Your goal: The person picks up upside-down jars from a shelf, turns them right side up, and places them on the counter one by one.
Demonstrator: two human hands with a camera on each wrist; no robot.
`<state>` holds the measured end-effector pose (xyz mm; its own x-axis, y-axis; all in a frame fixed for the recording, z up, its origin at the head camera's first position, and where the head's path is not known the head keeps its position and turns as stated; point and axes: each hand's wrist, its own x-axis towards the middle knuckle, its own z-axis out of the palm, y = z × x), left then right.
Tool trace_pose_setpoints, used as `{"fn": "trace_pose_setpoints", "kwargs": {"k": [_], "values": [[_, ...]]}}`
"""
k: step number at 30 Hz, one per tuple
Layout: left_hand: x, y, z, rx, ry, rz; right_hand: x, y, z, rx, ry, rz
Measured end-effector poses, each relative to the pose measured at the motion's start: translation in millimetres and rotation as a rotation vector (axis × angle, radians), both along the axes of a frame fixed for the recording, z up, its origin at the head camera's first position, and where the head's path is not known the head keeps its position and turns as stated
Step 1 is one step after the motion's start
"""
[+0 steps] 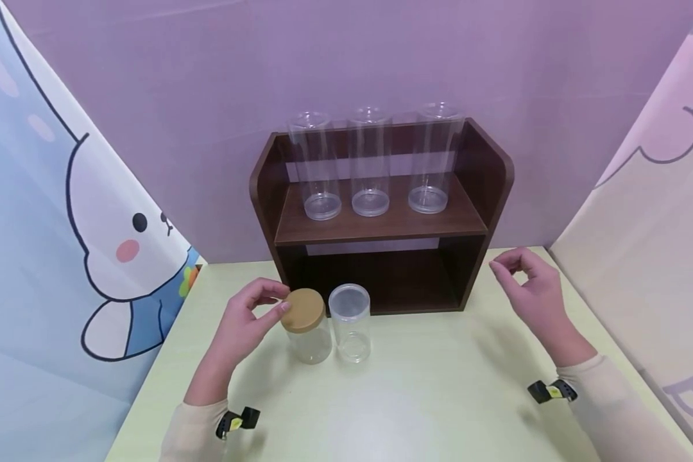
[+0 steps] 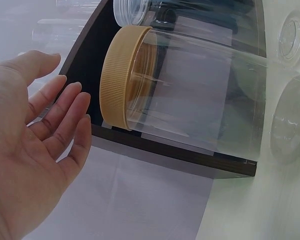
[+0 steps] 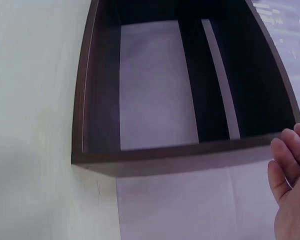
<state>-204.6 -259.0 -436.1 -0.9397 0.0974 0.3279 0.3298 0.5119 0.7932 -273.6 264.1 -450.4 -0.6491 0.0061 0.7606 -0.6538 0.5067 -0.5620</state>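
Observation:
A clear jar (image 1: 312, 346) with a ribbed, golden-tan screw lid (image 2: 121, 77) stands upright on the table in front of the shelf. Beside that lid is my left hand (image 1: 244, 327), its fingers loosely bent; the left wrist view shows a gap between the fingertips and the lid, with nothing in the hand. Just right of this jar stands a second, slimmer clear jar (image 1: 351, 324) with a translucent lid. My right hand (image 1: 528, 289) hovers off the shelf's right side, fingers loosely curled and holding nothing. Only part of it shows at the right wrist view's edge.
The dark brown two-tier shelf (image 1: 381, 228) stands at the back of the pale table (image 1: 427, 385). On its upper tier are three tall clear containers, at left (image 1: 317, 170), middle (image 1: 370, 167) and right (image 1: 433, 167). A purple cloth (image 1: 179, 160) hangs behind, with printed cloths at both sides.

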Motion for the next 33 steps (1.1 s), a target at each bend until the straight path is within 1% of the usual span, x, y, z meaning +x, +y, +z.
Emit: {"fn": "trace_pose_setpoints", "kwargs": {"k": [2, 5, 9, 12, 14, 18, 24, 29, 33], "values": [[1.8, -2.4, 0.6, -0.002, 0.001, 0.000, -4.6, 0, -0.2, -0.019, -0.007, -0.012], [2.3, -3.8, 0.4, -0.003, 0.005, -0.002, -11.3, 2, 0.1, -0.036, -0.016, -0.007], [3.7, -5.0, 0.1, 0.002, 0.011, 0.007, -20.1, 5, 1.7, -0.060, -0.046, 0.073], [4.4, -5.1, 0.4, 0.001, 0.009, 0.006, -23.5, 4, 5.8, -0.088, -0.071, 0.132], [4.3, -4.8, 0.8, -0.003, 0.004, 0.007, -24.4, 2, 9.3, -0.110, -0.090, 0.155], [4.7, -4.7, 1.6, -0.006, -0.004, 0.011, -25.7, -2, 13.5, -0.150, -0.137, 0.170], [7.0, -4.7, 2.1, -0.003, -0.004, 0.021, -28.7, -8, 10.5, -0.182, -0.170, 0.137], [5.7, -2.8, 0.9, 0.002, 0.004, 0.011, -28.4, -15, 4.8, -0.226, -0.187, 0.098], [6.3, -1.3, 2.7, -0.001, 0.004, 0.013, -28.2, -21, 3.5, -0.258, -0.173, 0.071]]}}
